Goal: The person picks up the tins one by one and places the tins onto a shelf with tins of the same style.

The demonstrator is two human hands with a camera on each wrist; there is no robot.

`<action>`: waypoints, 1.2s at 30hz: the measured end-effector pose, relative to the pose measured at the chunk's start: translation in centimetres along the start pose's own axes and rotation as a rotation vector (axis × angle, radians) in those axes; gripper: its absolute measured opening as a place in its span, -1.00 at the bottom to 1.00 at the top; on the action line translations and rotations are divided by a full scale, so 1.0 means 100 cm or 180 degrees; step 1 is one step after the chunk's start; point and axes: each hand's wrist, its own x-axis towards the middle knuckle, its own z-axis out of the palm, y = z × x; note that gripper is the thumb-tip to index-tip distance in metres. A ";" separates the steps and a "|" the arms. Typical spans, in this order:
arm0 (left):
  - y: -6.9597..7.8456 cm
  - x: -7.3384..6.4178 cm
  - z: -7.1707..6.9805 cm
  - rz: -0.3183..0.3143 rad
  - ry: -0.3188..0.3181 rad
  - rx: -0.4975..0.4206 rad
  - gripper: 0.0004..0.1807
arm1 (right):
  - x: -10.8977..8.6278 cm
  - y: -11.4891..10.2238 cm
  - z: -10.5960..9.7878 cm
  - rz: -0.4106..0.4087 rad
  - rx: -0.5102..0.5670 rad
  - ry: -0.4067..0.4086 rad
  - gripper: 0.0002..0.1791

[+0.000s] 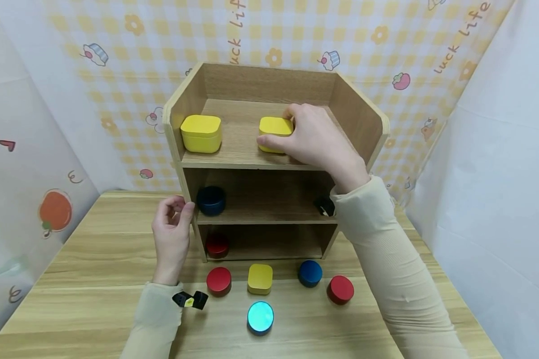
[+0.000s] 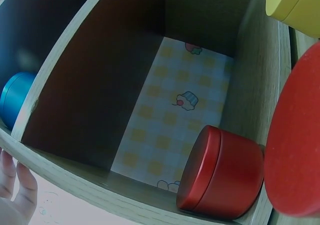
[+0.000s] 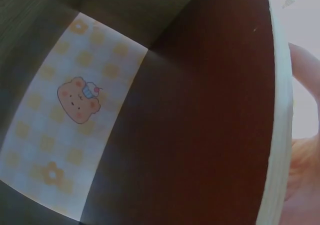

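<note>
On the wooden shelf's (image 1: 260, 166) top level, my right hand (image 1: 312, 137) grips a yellow rounded-square tin (image 1: 274, 125), thumb across its front and fingers at its far right side. A matching yellow tin (image 1: 201, 133) sits on the same level against the left wall. My left hand (image 1: 172, 227) is beside the shelf's left side panel, its fingers loosely bent and the thumb tip right at the panel edge. Close to it on the middle level is a round dark blue tin (image 1: 211, 201). A round red tin (image 2: 225, 172) occupies the bottom level's left corner.
Before the shelf, on the wooden table (image 1: 94, 309), stand two red tins (image 1: 218, 281) (image 1: 341, 289), a yellow tin (image 1: 260, 278), a blue tin (image 1: 310, 273) and a shiny light-blue-topped tin (image 1: 260, 317). A patterned cloth (image 1: 269, 30) hangs behind; white sheets flank both sides.
</note>
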 end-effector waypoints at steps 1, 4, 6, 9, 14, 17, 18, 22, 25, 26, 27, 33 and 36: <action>-0.001 0.000 -0.001 0.0002 0.0001 0.0006 -0.81 | 0.000 0.000 0.001 -0.0006 0.0010 0.0008 -0.39; -0.006 0.001 -0.003 0.0001 0.0015 0.0001 -0.80 | 0.000 0.000 0.002 -0.0035 0.0044 0.0016 -0.39; -0.007 0.001 -0.003 0.0002 0.0018 -0.0008 -0.80 | -0.001 0.001 0.002 -0.0071 0.0053 0.0010 -0.39; -0.007 0.001 -0.004 -0.0006 0.0019 0.0000 -0.80 | -0.002 0.001 0.001 -0.0136 0.0055 -0.0043 -0.36; -0.006 0.001 -0.004 -0.0025 0.0017 0.0036 -0.81 | -0.010 -0.002 -0.006 0.0023 0.0094 -0.0283 0.04; -0.003 0.000 -0.004 -0.0024 0.0011 0.0035 -0.82 | -0.021 -0.005 -0.011 0.0103 0.0163 -0.0253 0.18; -0.003 0.000 -0.004 -0.0024 0.0013 0.0027 -0.82 | -0.026 -0.006 -0.012 0.0081 0.0185 -0.0191 0.17; -0.003 0.000 -0.004 -0.0018 0.0017 0.0023 -0.83 | -0.046 -0.008 -0.015 -0.0184 0.0340 0.0187 0.00; -0.005 0.001 -0.004 0.0002 0.0008 0.0033 -0.80 | -0.062 -0.006 -0.015 -0.0517 0.0550 0.0470 -0.19; -0.005 0.001 -0.003 0.0009 0.0004 0.0027 -0.79 | -0.067 -0.005 -0.015 -0.0625 0.0619 0.0552 -0.25; -0.004 0.001 -0.003 0.0015 -0.0004 0.0023 -0.78 | -0.073 -0.004 -0.014 -0.0715 0.0683 0.0623 -0.30; -0.002 0.001 -0.002 0.0044 -0.0019 0.0026 -0.82 | -0.105 -0.001 -0.002 -0.0989 0.1128 0.0940 -0.49; -0.001 0.000 -0.002 0.0052 -0.0023 0.0033 -0.82 | -0.116 0.001 0.008 -0.1091 0.1351 0.1042 -0.57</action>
